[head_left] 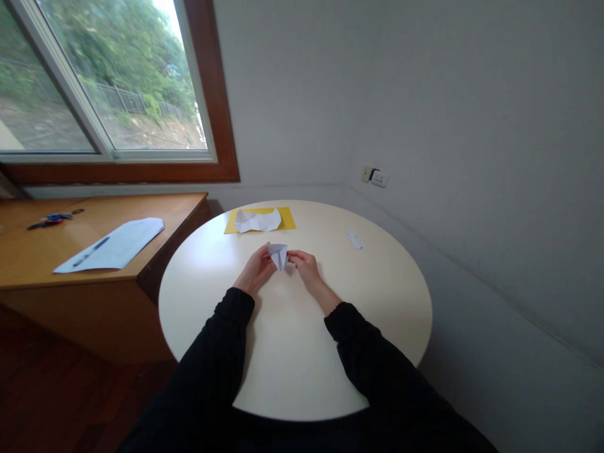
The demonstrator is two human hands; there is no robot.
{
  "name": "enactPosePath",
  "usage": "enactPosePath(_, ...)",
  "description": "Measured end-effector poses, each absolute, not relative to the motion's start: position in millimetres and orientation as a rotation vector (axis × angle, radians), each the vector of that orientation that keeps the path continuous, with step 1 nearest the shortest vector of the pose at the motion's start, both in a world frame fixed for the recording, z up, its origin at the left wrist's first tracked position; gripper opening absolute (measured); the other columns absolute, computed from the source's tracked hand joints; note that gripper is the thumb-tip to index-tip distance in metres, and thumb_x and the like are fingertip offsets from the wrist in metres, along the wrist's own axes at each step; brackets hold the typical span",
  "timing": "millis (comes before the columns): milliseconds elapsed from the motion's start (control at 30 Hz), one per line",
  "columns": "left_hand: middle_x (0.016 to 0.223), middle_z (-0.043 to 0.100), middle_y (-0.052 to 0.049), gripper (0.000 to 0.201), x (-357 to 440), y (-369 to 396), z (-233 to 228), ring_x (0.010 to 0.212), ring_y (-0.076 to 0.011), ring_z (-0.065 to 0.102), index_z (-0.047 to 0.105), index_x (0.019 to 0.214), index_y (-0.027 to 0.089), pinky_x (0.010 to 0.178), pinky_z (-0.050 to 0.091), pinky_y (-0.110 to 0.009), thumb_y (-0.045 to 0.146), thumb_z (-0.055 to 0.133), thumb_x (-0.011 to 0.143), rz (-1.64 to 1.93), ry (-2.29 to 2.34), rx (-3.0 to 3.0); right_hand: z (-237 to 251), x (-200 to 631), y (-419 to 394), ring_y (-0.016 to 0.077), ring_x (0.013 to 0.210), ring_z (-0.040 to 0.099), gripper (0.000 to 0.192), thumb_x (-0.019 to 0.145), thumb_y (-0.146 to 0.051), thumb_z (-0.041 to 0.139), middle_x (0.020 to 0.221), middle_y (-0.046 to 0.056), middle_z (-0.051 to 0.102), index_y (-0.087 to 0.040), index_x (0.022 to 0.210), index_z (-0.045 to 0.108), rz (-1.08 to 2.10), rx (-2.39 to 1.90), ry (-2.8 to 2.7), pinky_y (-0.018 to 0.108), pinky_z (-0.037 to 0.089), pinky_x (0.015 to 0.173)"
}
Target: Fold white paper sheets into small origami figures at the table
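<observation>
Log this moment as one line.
left hand: holding folded paper | right hand: at its right edge | round table: creased paper on yellow sheet, paper scrap at right

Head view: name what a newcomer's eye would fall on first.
The folded white paper between the left hand and the right hand, over the round table, draws the eye first. Next comes the yellow sheet toward the table's far edge, with a creased white paper lying on it. The bright window at upper left, with green trees outside, stands out too.
</observation>
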State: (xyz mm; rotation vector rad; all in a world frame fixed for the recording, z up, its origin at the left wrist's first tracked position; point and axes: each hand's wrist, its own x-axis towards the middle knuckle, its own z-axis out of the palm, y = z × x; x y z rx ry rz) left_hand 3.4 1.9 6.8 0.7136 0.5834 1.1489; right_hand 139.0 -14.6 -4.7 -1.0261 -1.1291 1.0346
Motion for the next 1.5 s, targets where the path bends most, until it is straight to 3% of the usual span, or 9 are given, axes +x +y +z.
enactPosePath(167, 0.071, 0.065, -0.007, 0.023, 5, -3, 8, 0.063, -0.0130, 0.058, 0.064, 0.086, 0.008, 0.061, 0.045, -0.024, 0.011, 0.067, 0.063, 1.195, 0.786, 0.874, -6, 139, -14, 0.0161, 0.072, 0.057, 0.018, 0.057, -0.025, 0.054, 0.072, 0.003, 0.067, -0.017, 0.067, 0.066, 1.007, -1.018, -1.128, 0.029, 0.042, 0.068)
enactPosePath(500, 0.063, 0.059, -0.002, 0.025, 5, 7, -1, 0.058, -0.0089, 0.052, 0.064, 0.076, 0.010, 0.057, 0.039, -0.023, 0.015, 0.073, 0.053, 1.337, 0.932, 0.924, -5, 139, -15, 0.0118, 0.059, 0.050, 0.018, 0.056, -0.022, 0.053, 0.059, -0.001, 0.058, -0.017, 0.070, 0.063, 1.012, -1.052, -1.102, 0.024, 0.038, 0.057)
enactPosePath(1500, 0.064, 0.060, -0.003, 0.024, 4, 8, -3, 0.059, -0.0104, 0.054, 0.063, 0.075, 0.010, 0.059, 0.042, -0.024, 0.017, 0.072, 0.054, 1.330, 0.893, 0.916, -8, 140, -12, 0.0112, 0.054, 0.048, 0.017, 0.058, -0.026, 0.056, 0.053, -0.003, 0.055, -0.017, 0.070, 0.062, 1.002, -0.994, -1.172, 0.025, 0.038, 0.056)
